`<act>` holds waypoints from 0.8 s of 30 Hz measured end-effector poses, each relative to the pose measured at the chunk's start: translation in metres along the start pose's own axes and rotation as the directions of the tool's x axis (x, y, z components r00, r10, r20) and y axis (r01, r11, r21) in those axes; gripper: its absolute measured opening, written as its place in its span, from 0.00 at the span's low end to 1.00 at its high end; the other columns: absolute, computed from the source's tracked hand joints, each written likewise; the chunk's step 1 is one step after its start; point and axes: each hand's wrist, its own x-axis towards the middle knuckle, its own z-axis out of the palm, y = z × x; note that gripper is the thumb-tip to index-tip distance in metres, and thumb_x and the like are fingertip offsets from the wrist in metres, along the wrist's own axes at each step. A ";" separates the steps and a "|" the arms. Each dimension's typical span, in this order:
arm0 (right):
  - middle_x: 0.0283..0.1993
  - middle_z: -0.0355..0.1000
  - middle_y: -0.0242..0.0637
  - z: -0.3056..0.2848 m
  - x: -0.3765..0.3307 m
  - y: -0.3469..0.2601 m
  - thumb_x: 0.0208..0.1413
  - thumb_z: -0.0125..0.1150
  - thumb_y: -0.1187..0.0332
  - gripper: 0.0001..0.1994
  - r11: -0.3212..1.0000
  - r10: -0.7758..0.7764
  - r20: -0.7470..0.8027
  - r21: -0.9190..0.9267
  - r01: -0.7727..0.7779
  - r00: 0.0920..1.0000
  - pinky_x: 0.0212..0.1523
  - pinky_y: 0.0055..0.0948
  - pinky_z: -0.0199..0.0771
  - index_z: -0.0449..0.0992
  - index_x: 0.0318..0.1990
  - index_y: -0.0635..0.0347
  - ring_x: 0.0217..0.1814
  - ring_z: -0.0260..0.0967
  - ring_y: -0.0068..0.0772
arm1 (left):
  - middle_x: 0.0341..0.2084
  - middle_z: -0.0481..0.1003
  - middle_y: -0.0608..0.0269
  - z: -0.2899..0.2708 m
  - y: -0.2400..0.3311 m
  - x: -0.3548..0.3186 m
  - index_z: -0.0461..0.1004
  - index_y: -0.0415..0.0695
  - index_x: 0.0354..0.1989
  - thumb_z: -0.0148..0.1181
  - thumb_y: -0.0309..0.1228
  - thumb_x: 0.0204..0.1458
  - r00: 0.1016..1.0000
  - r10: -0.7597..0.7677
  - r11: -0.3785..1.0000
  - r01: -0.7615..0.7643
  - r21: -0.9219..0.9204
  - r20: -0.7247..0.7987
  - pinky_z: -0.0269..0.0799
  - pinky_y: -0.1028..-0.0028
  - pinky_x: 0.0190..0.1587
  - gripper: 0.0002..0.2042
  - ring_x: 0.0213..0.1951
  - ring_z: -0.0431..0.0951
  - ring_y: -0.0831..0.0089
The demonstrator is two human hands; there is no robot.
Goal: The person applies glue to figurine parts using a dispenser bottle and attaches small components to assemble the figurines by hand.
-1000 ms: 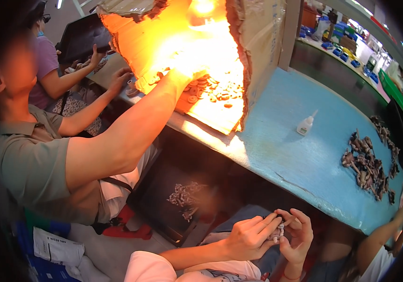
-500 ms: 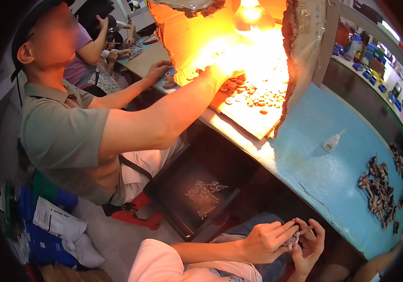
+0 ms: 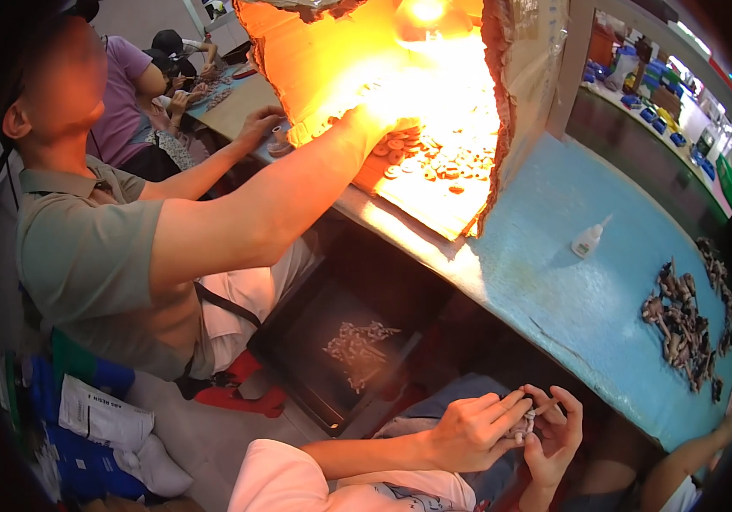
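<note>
Over my lap, my left hand [image 3: 475,431] and my right hand [image 3: 556,433] meet around a small pale knobbly piece [image 3: 522,429]. The fingertips of both are closed on it, and they cover much of it, so its exact kind is unclear. Right of my hands, on the blue tabletop [image 3: 536,273], lies a heap of small brown and pale jointed-looking pieces [image 3: 682,328]. A small white squeeze bottle [image 3: 588,241] with a thin nozzle stands farther back on that surface.
A co-worker's arm [image 3: 272,218] reaches into a cardboard box [image 3: 524,94] under a glowing lamp [image 3: 427,17], where small ring-like pieces [image 3: 447,158] lie. A black tray [image 3: 332,418] at my left holds pale pieces [image 3: 359,354]. Another person's forearm [image 3: 699,452] is at the right edge.
The whole view has shifted slightly, moving the table and box leftward. Another person's forearm has come into view at the lower right. My hands still hold the pale piece together.
</note>
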 end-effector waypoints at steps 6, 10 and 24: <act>0.48 0.67 0.59 0.001 0.000 -0.001 0.34 0.51 0.79 0.31 0.996 0.063 -0.052 0.073 -0.060 0.997 0.51 0.32 0.68 0.56 0.53 0.69 0.52 0.66 0.40 | 0.40 0.73 0.49 0.000 -0.001 0.001 0.70 0.31 0.43 0.66 0.31 0.30 1.000 0.000 1.000 0.000 0.000 -0.005 0.70 0.76 0.24 0.27 0.22 0.71 0.70; 0.48 0.67 0.59 0.004 0.000 -0.001 0.34 0.51 0.79 0.31 0.996 0.050 -0.036 0.081 -0.047 0.998 0.52 0.32 0.67 0.56 0.53 0.69 0.52 0.66 0.40 | 0.39 0.73 0.49 -0.002 -0.001 -0.001 0.70 0.31 0.43 0.66 0.30 0.29 1.000 -0.004 1.000 0.004 0.006 -0.015 0.70 0.76 0.23 0.27 0.22 0.71 0.70; 0.46 0.68 0.54 0.006 0.002 -0.003 0.35 0.51 0.79 0.29 0.996 0.071 -0.036 0.051 -0.069 0.997 0.51 0.32 0.68 0.57 0.52 0.68 0.54 0.65 0.41 | 0.39 0.73 0.49 -0.004 -0.003 0.000 0.70 0.32 0.42 0.67 0.30 0.28 1.000 -0.023 1.000 0.023 0.002 -0.013 0.70 0.76 0.22 0.27 0.22 0.71 0.70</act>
